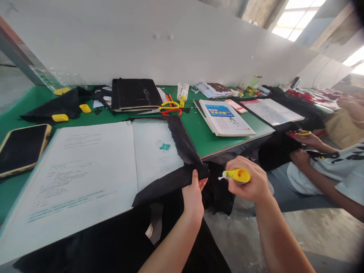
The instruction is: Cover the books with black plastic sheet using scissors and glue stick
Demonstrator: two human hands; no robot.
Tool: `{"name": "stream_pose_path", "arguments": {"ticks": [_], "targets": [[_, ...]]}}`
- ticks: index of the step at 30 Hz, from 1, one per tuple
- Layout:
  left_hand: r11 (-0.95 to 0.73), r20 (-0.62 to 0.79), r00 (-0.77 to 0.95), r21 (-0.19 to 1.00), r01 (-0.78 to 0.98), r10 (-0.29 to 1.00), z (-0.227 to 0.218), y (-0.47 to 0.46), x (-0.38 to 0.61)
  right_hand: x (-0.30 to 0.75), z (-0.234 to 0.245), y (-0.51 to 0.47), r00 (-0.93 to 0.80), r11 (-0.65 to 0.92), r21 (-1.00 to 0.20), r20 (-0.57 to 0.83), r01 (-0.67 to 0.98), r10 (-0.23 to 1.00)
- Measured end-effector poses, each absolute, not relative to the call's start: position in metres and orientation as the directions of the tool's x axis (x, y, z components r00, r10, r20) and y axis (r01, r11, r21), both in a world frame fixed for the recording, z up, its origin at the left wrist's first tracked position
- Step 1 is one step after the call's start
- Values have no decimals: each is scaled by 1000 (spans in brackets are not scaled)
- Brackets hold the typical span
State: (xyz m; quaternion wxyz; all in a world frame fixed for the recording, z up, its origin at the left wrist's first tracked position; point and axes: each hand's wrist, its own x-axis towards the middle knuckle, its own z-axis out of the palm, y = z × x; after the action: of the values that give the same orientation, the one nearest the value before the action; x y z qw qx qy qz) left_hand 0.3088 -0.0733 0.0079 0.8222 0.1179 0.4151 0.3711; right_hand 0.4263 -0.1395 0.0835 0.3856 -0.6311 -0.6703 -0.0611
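Observation:
An open book (93, 163) lies on the green table, its right-hand cover edged with black cloth (165, 185) folded over the side and bottom. With thumb on top and fingers beneath, my left hand (195, 195) pinches the cloth at the book's lower right corner. My right hand (250, 180) is closed around a yellow glue stick (237, 175), held to the right of that corner and apart from it. White glue shows at the stick's tip. A small teal-and-white scrap (163, 145) rests on the inside cover.
Scissors (162, 109) lie behind the book, beside a black-covered book (135, 94) and a clear cup (182, 91). A phone (24, 149) is at left, near yellow caps (60, 118). More books (227, 117) lie to the right, where a co-worker (321, 170) holds scissors.

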Motion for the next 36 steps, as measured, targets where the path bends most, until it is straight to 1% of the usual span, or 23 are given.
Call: {"name": "stream_pose_path", "arguments": {"ticks": [2,5,7,9,11,13,16,19,23,26,30,33,36], "targets": [[700,-582,400,503,-507,708,7,-74,308,428,83,-141,304,135,-543,640,828,706],[679,-520,440,500,-538,732,3,-74,306,432,76,-132,568,93,-733,594,674,570],[667,-486,459,493,-559,744,1,-74,305,436,69,-123,660,86,-818,516,569,545],[665,-467,475,485,-568,746,0,-74,303,438,62,-115,702,87,-876,436,474,563],[662,-437,498,484,-572,749,-1,-74,302,437,57,-111,689,104,-911,373,399,621],[653,-399,517,493,-575,757,-1,-74,300,434,55,-109,629,128,-924,343,361,698],[641,-351,540,504,-580,765,-2,-75,299,429,57,-109,484,159,-917,334,367,809],[639,-333,550,497,-587,765,-2,-75,298,430,58,-109,349,187,-899,336,396,875],[635,-341,538,479,-606,771,-1,-75,298,435,55,-112,233,221,-899,323,377,917],[623,-323,534,463,-631,781,0,-75,298,439,53,-115,196,227,-912,306,343,932],[618,-329,523,446,-648,786,1,-75,299,444,51,-120,162,221,-907,293,358,942],[634,-365,518,444,-633,773,2,-75,299,445,51,-123,145,217,-901,288,377,947],[646,-439,479,440,-624,761,5,-77,301,445,51,-125,124,209,-878,287,431,950]]}}
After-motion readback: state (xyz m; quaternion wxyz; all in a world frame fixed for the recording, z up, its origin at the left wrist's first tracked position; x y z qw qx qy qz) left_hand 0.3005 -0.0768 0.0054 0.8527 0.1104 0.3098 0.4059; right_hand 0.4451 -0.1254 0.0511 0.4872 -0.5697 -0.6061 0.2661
